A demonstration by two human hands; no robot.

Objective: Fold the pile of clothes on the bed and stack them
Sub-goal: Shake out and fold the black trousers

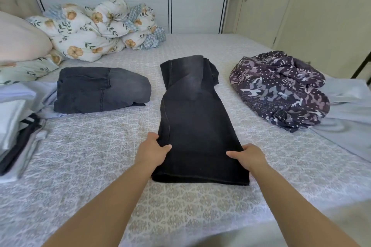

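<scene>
Bed (84,158) | left hand (152,151), right hand (250,156) pinch dark jeans (196,126) side edges

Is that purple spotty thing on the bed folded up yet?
No, not folded. The purple patterned garment lies in a crumpled, bunched heap on the bed, while the black jeans lie flat in a long strip.

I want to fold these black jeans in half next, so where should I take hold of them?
Grip the black jeans at the near hem corners, coming in from each long side, where the left hand and right hand already pinch the edges. They lie flat, pointing away, so the hem can probably lift straight toward the far end.
</scene>
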